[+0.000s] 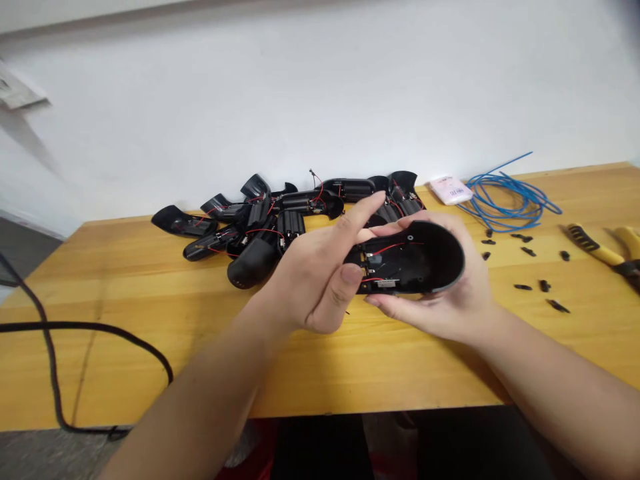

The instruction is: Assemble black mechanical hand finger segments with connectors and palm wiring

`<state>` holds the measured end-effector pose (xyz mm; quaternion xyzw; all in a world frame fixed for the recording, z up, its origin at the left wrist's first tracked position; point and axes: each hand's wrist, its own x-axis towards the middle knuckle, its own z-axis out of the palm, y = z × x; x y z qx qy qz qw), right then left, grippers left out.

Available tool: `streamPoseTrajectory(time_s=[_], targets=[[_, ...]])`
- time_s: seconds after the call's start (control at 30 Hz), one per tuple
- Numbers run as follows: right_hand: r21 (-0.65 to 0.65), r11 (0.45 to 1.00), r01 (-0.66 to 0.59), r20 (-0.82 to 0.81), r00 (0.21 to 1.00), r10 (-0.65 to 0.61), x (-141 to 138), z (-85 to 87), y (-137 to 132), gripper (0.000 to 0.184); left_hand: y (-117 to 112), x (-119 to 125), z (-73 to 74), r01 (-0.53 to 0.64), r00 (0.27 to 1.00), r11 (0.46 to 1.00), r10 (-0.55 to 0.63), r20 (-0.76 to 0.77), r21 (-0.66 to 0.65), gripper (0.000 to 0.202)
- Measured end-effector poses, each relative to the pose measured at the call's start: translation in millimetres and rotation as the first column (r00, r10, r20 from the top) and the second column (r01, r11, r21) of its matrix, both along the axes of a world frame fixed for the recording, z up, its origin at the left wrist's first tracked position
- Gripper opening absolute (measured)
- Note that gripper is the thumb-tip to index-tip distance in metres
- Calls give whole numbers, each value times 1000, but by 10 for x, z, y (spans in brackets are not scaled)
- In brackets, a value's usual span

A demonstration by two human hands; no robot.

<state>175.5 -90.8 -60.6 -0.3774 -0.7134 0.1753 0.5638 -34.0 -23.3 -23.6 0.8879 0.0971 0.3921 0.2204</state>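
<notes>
Cupping black housing [423, 261] in curled right hand [473, 283], between front and rear edges of tabletop [320, 377]; covering its left end with partly spread left hand [320, 273], grip not discernible.

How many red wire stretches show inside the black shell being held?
2: one toward the far side of the black shell, one toward its near side, by the pale connector. More may be hidden under the left hand.
</notes>
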Motion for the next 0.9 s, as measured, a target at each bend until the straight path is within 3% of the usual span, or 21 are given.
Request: streamPoseTrajectory(time_s=[0.13, 0.23, 0.37, 0.6, 0.77, 0.9], targets=[[-51, 998, 45, 36, 998, -43, 45, 12, 11, 96, -29, 18, -21, 12, 1000, 995, -11, 12, -97, 59], [-31, 997, 72, 72, 995, -69, 64, 24, 21, 90, -18, 10, -37, 9, 1000, 992, -6, 23, -124, 59], [-28, 999, 17, 91, 996, -14, 77, 34, 44, 84, 25, 10, -73, 2, 999, 997, 2, 42, -81, 58], [-16, 995, -100, 70, 992, 101, 169, 2, 43, 101, -5, 12, -56, 33, 997, 997, -28, 72, -68, 57], [-116, 976, -187, 97, 975, 198, 214, 121, -27, 97, -82, -19, -4, -2, 1000, 973, 3, 6, -232, 54], [-74, 978, -196, 191, 960, 206, 249, 204, -23, 89, -97, 9, 27, -19, 997, 887, -16, -72, -461, 63]])
